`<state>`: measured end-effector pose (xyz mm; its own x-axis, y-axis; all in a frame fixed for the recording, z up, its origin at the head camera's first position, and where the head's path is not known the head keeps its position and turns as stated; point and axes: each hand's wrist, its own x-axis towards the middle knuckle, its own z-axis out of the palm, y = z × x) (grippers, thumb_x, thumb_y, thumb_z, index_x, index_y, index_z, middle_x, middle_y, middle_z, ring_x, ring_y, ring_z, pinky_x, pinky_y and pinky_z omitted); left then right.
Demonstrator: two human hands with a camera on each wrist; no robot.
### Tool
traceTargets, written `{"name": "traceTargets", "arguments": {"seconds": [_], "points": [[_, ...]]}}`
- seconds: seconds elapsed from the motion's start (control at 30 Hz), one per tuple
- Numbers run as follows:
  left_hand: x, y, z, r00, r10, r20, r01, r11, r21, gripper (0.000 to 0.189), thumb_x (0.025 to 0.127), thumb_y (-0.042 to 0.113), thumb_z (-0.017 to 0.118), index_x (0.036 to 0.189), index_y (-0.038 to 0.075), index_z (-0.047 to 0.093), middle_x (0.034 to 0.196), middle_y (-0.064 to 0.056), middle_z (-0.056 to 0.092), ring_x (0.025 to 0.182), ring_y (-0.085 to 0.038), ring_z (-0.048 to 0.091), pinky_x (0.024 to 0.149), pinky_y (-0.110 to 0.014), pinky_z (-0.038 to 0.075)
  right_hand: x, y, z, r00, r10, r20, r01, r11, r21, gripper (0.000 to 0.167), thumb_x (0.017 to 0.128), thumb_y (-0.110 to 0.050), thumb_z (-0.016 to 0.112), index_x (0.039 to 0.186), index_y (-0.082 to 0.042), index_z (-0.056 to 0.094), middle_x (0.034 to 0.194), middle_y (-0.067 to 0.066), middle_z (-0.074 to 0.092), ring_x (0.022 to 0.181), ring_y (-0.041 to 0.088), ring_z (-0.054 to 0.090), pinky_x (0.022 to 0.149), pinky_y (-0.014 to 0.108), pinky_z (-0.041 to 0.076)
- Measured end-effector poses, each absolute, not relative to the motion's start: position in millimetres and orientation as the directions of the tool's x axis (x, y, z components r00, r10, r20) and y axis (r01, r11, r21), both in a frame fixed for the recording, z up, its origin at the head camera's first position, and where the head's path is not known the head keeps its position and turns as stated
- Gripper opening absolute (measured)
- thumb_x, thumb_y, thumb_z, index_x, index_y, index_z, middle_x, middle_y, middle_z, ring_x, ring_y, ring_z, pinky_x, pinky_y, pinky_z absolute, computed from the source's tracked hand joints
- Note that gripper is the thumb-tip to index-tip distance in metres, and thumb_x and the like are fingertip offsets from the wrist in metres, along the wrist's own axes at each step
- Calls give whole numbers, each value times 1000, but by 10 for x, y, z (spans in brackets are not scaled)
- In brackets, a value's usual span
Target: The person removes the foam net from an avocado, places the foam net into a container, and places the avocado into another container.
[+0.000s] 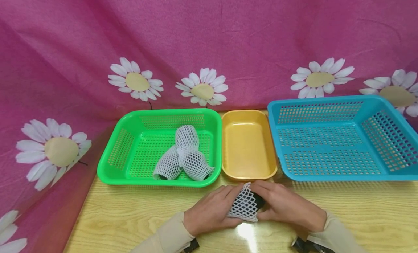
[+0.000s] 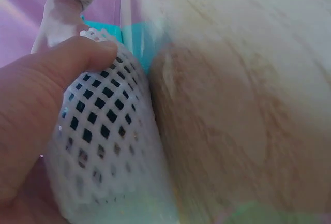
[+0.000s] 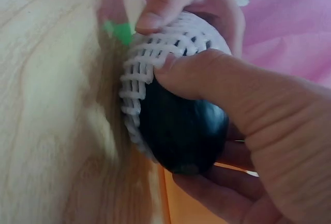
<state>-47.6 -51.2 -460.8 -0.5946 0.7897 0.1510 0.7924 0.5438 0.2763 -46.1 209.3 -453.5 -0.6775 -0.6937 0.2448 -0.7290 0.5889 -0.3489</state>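
Just above the table in front of the yellow tray, both hands hold a dark, smooth oval fruit (image 3: 181, 131) partly covered by a white foam net sleeve (image 1: 244, 205). My left hand (image 1: 213, 207) grips the net-covered end, its thumb lying across the mesh in the left wrist view. From the other side, my right hand (image 1: 285, 204) holds the bare end. Its thumb presses at the net's edge, and its fingers curl beneath the fruit in the right wrist view. The covered part shows dark through the mesh.
A green basket (image 1: 103, 166) on the left contains three net-sleeved things (image 1: 196, 162), two with dark ends showing. The yellow tray (image 1: 249, 147) stands between it and a larger blue basket (image 1: 326, 176). Behind them hangs a pink flowered cloth (image 1: 209, 35).
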Motion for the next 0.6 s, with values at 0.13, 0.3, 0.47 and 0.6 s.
{"name": "traceTargets", "arguments": {"seconds": [0.13, 0.3, 0.47, 0.6], "points": [[-475, -489, -4622, -592, 786, 178, 797, 538, 275, 91, 89, 48, 77, 156, 0, 39, 136, -6, 65, 120, -14, 65, 105, -28, 55, -454, 2078, -4557, -683, -686, 249, -725, 595, -348, 59, 69, -24, 87, 122, -9, 66, 116, -3, 68, 99, 5, 64, 83, 26, 59], [-473, -471, -4627, -602, 779, 175, 788, 543, 292, 91, 89, 49, 76, 156, -1, 39, 137, -6, 65, 120, -14, 66, 104, -27, 55, -453, 2056, -4596, -681, -682, 267, -729, 597, -335, 61, 68, -25, 88, 122, -10, 65, 117, -3, 67, 101, 6, 63, 86, 27, 59], [-473, -472, -4630, -606, 778, 164, 782, 546, 301, 90, 90, 46, 76, 156, -1, 38, 138, -7, 64, 121, -15, 65, 106, -28, 54, -450, 2037, -4610, -690, -674, 263, -720, 608, -334, 62, 68, -24, 88, 124, -10, 64, 117, -4, 67, 101, 6, 63, 87, 30, 60], [-476, -484, -4637, -605, 779, 168, 780, 537, 321, 89, 89, 45, 77, 156, 0, 39, 138, -7, 65, 121, -15, 65, 106, -28, 54, -448, 2034, -4599, -700, -671, 246, -710, 614, -345, 60, 67, -23, 87, 122, -11, 65, 114, -5, 67, 98, 4, 61, 85, 28, 59]]}}
